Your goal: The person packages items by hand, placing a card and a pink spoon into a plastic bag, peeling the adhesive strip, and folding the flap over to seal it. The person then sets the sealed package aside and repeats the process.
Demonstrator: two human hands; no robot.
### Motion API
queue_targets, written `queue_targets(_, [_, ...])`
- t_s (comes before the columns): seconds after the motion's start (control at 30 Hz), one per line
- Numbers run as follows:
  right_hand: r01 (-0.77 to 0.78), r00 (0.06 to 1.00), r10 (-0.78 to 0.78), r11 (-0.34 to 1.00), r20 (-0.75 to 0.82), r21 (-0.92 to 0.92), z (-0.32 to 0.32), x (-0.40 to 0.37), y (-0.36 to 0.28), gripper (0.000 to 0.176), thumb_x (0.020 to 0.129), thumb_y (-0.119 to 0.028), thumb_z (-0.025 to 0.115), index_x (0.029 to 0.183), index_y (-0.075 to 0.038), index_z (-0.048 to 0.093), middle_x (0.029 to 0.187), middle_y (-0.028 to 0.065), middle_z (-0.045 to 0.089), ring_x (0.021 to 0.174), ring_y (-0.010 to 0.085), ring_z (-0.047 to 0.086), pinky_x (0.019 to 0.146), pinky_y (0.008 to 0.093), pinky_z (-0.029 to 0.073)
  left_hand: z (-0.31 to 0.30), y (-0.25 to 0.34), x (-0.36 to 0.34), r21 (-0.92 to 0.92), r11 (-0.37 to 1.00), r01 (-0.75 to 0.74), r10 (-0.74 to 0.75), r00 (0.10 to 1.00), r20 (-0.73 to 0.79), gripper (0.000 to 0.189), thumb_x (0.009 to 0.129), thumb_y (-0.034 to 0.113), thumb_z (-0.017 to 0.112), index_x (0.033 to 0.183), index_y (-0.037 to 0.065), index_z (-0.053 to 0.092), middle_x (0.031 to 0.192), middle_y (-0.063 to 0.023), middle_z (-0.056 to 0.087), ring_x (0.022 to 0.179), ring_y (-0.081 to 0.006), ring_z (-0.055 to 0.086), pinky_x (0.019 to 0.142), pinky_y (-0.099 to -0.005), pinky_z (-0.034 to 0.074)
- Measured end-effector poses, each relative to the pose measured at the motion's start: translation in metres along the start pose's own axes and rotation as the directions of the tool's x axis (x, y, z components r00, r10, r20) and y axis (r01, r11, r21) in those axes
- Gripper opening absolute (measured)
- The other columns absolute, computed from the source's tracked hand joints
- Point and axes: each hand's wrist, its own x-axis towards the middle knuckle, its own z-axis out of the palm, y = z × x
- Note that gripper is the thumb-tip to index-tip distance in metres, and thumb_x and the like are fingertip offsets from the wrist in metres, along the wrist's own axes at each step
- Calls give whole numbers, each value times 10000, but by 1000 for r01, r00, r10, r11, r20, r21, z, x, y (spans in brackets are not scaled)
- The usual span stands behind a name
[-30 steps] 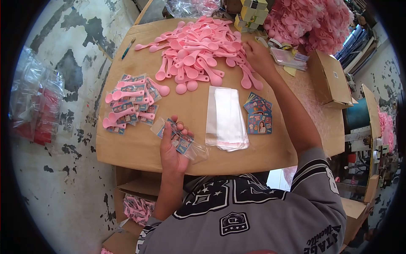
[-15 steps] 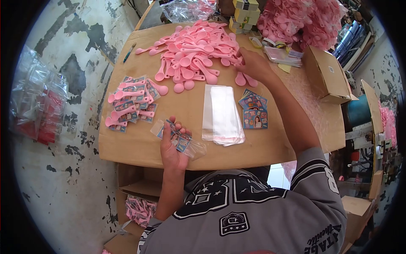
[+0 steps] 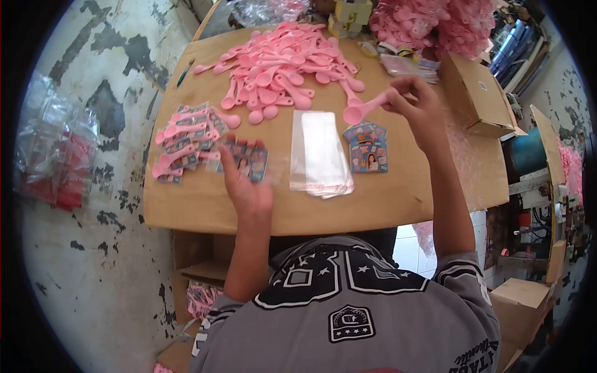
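Newly lifted: smooth, round-bowled pink spoon, one o'clock, pinched by right fingers.
Left fingers, ten o'clock, grip a rectangular printed card.

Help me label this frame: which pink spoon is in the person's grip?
The spoon in the right hand, pinched by its handle; those in the pile and among the packets lie unheld.

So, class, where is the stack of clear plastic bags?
In the head view, the stack lies centrally on the brown table, left of the loose blue printed cards and below the heap of pink plastic spoons.
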Motion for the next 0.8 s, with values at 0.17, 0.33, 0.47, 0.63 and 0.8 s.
queue_targets(0.17, [-156, 982, 179, 953, -66, 259, 14, -91, 14, 174, 976, -59, 713, 1118, 12, 642, 938, 19, 668, 920, 115, 682, 771, 268, 573, 30, -9, 4, -36, 997, -66, 70, 991, 118, 387, 1053, 353, 657, 1270, 35, 613, 1080, -67, 638, 1044, -200, 628, 1099, -399, 522])
queue_targets(0.33, [-226, 957, 288, 810, -31, 541, 50, -136, 12, 146, 975, -48, 722, 1098, -22, 647, 948, 36, 691, 872, 102, 674, 778, 261, 570, 40, -25, -10, -26, 1000, -10, 15, 978, 210, 414, 1060, 364, 643, 1313, 42, 584, 1097, -69, 647, 1035, -192, 641, 1103, -402, 523])
queue_targets(0.47, [-230, 958, 285, 762, 5, 606, 69, -153, 6, 156, 981, -57, 732, 1090, -9, 631, 953, 65, 713, 857, 130, 697, 808, 292, 592, 50, -38, -35, 27, 999, 38, -43, 973, 228, 450, 1058, 387, 637, 1343, 45, 572, 1080, -64, 649, 1011, -188, 653, 1098, -403, 526])
queue_targets(0.63, [-247, 969, 196, 802, 151, 544, 68, -170, -6, 164, 973, -63, 754, 1051, -14, 619, 946, 60, 712, 858, 111, 686, 779, 264, 564, 54, -47, -65, 34, 986, 162, -165, 951, 263, 482, 1066, 412, 617, 1375, 48, 547, 1068, -53, 639, 1012, -181, 653, 1086, -418, 534])
queue_targets(0.8, [-137, 989, 97, 897, 114, 420, 66, -174, 6, 242, 951, -92, 795, 1047, -52, 576, 916, -8, 616, 864, 67, 607, 755, 226, 491, 56, -51, -86, 87, 947, 310, -321, 916, 240, 488, 1079, 410, 600, 1390, 43, 518, 1085, -57, 629, 1035, -182, 640, 1052, -436, 548])
